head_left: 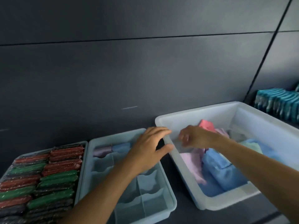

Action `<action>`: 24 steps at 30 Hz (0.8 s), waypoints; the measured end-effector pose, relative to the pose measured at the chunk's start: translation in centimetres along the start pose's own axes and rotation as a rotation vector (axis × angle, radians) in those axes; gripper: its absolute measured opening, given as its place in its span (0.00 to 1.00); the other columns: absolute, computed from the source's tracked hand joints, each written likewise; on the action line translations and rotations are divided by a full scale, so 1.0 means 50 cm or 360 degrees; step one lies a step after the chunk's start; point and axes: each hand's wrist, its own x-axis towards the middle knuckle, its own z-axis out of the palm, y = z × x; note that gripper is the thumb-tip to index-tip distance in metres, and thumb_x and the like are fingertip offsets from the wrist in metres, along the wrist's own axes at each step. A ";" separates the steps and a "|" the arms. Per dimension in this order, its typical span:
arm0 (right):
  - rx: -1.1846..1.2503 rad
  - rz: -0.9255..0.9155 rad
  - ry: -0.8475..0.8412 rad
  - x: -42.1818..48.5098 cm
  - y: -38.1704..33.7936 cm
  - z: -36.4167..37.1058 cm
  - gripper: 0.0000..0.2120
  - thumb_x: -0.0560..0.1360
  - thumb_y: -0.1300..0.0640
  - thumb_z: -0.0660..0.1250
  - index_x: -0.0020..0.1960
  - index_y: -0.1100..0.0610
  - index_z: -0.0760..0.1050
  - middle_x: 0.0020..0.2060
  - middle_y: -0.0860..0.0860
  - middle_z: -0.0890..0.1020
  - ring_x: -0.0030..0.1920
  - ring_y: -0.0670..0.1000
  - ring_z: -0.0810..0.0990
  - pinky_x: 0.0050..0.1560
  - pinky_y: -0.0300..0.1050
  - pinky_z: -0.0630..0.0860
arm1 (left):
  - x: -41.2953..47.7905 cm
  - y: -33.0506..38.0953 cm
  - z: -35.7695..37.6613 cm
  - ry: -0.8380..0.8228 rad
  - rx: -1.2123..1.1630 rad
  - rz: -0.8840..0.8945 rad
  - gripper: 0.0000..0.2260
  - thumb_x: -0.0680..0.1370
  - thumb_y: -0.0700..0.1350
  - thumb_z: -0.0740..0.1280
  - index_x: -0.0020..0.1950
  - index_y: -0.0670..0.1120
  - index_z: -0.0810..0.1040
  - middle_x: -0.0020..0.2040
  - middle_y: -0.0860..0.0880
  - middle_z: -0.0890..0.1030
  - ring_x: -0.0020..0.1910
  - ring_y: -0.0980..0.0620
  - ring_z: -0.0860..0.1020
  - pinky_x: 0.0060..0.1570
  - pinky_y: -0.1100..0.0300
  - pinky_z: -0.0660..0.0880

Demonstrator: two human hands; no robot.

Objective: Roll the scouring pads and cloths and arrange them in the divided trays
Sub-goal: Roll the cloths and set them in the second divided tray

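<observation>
A pale blue divided tray (169, 189) sits in the middle, with a rolled lilac cloth (102, 150) and a rolled blue cloth (121, 147) in its far compartments. To its left, a tray of rolled scouring pads (48, 175) is packed with red, green and dark rolls. At the right, a white bin (194, 110) holds loose cloths: pink (207, 125), lilac (192, 160) and blue (221, 168). My left hand (150, 149) touches the bin's near-left rim with fingertips and thumb. My right hand (194, 137) is inside the bin over the cloths, fingers curled and blurred, so its hold is unclear.
A row of teal sponges (278, 102) stands at the far right behind the bin. A dark panelled wall (129, 70) rises directly behind the trays. All the containers stand on a dark counter (182, 212).
</observation>
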 end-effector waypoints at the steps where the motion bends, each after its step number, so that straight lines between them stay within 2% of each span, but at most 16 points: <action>1: -0.0017 -0.0033 -0.0247 -0.001 0.006 0.020 0.13 0.70 0.59 0.71 0.55 0.56 0.78 0.48 0.52 0.82 0.47 0.51 0.79 0.43 0.36 0.74 | 0.005 0.007 0.010 -0.0033 0.0003 0.0019 0.21 0.80 0.54 0.65 0.72 0.50 0.71 0.71 0.56 0.70 0.71 0.59 0.64 0.70 0.67 0.57; 2: -0.0017 -0.0014 -0.0422 -0.002 0.007 0.037 0.18 0.69 0.58 0.72 0.58 0.57 0.76 0.50 0.53 0.80 0.49 0.53 0.79 0.47 0.41 0.76 | 0.008 0.013 0.016 -0.0061 0.0014 0.0024 0.21 0.80 0.54 0.65 0.71 0.50 0.71 0.71 0.56 0.70 0.71 0.60 0.64 0.70 0.67 0.57; 3: -0.0008 0.0008 -0.0478 -0.001 0.007 0.049 0.20 0.68 0.57 0.72 0.59 0.56 0.75 0.49 0.51 0.79 0.49 0.53 0.78 0.49 0.44 0.76 | 0.010 0.015 0.020 -0.0076 0.0019 0.0019 0.20 0.80 0.53 0.65 0.71 0.51 0.72 0.70 0.56 0.71 0.70 0.60 0.64 0.69 0.68 0.57; 5: -0.0007 -0.0006 -0.0460 0.001 0.007 0.057 0.16 0.68 0.57 0.72 0.55 0.53 0.76 0.45 0.47 0.78 0.46 0.49 0.79 0.45 0.42 0.76 | 0.010 0.020 0.021 -0.0074 -0.0007 -0.0011 0.19 0.80 0.52 0.65 0.70 0.52 0.73 0.69 0.57 0.71 0.69 0.61 0.64 0.68 0.70 0.56; 7: -0.0003 -0.0071 -0.0342 -0.005 0.004 0.043 0.05 0.69 0.58 0.72 0.39 0.50 0.76 0.32 0.45 0.76 0.33 0.41 0.76 0.34 0.34 0.71 | 0.005 0.024 0.017 -0.0043 -0.0058 -0.0054 0.17 0.79 0.51 0.66 0.68 0.52 0.74 0.67 0.59 0.72 0.68 0.62 0.65 0.67 0.70 0.58; 9: 0.0130 -0.0112 -0.0176 -0.014 0.008 0.011 0.13 0.70 0.58 0.71 0.30 0.50 0.72 0.25 0.45 0.72 0.25 0.40 0.69 0.31 0.35 0.66 | 0.000 0.027 0.010 -0.0010 -0.0125 -0.0102 0.17 0.79 0.51 0.66 0.67 0.53 0.74 0.66 0.60 0.73 0.66 0.63 0.67 0.68 0.67 0.62; 11: 0.0284 -0.0087 0.0065 -0.033 0.002 -0.028 0.16 0.71 0.56 0.71 0.27 0.52 0.71 0.24 0.46 0.71 0.27 0.44 0.68 0.33 0.40 0.66 | -0.005 0.032 0.002 0.0071 -0.0230 -0.0122 0.17 0.78 0.51 0.67 0.67 0.53 0.75 0.64 0.59 0.74 0.65 0.62 0.69 0.67 0.61 0.66; 13: 0.0774 -0.0020 0.0298 -0.054 -0.019 -0.069 0.15 0.73 0.58 0.71 0.29 0.54 0.72 0.24 0.49 0.70 0.25 0.47 0.66 0.28 0.40 0.64 | -0.007 0.041 -0.004 0.0179 -0.0403 -0.0091 0.19 0.77 0.52 0.70 0.67 0.55 0.74 0.63 0.61 0.75 0.64 0.63 0.71 0.65 0.60 0.69; 14: 0.1113 0.0003 0.0371 -0.062 -0.033 -0.086 0.14 0.73 0.60 0.71 0.31 0.56 0.71 0.23 0.51 0.69 0.22 0.47 0.65 0.25 0.39 0.62 | -0.009 0.048 -0.008 0.0210 -0.0505 -0.0060 0.23 0.75 0.53 0.72 0.68 0.57 0.72 0.64 0.62 0.73 0.65 0.64 0.70 0.64 0.62 0.70; 16: 0.1610 0.0016 0.0391 -0.081 -0.067 -0.116 0.12 0.74 0.61 0.70 0.34 0.58 0.71 0.22 0.53 0.68 0.19 0.48 0.63 0.21 0.36 0.58 | -0.013 0.058 -0.017 0.0251 -0.0554 0.0038 0.34 0.68 0.54 0.78 0.71 0.61 0.67 0.68 0.64 0.67 0.69 0.63 0.66 0.64 0.69 0.66; 18: 0.1804 -0.0038 0.0337 -0.096 -0.103 -0.134 0.09 0.75 0.60 0.67 0.37 0.59 0.72 0.23 0.54 0.68 0.19 0.48 0.63 0.23 0.37 0.56 | -0.013 0.062 -0.033 0.0406 -0.0387 0.0182 0.39 0.67 0.51 0.79 0.73 0.62 0.64 0.72 0.64 0.62 0.73 0.61 0.61 0.67 0.72 0.61; 21: 0.1895 -0.0063 0.0277 -0.104 -0.146 -0.142 0.10 0.75 0.59 0.65 0.36 0.60 0.73 0.22 0.55 0.67 0.17 0.48 0.62 0.22 0.35 0.54 | -0.011 0.066 -0.077 0.0700 -0.0347 0.0283 0.26 0.71 0.45 0.77 0.67 0.55 0.75 0.69 0.60 0.70 0.70 0.57 0.67 0.67 0.67 0.64; 24: 0.2051 -0.0084 0.0172 -0.104 -0.178 -0.137 0.11 0.76 0.59 0.63 0.35 0.61 0.73 0.19 0.53 0.68 0.16 0.47 0.61 0.19 0.33 0.55 | -0.018 0.063 -0.120 0.0778 -0.0402 0.0303 0.12 0.73 0.39 0.75 0.56 0.47 0.83 0.57 0.56 0.81 0.58 0.58 0.79 0.59 0.62 0.74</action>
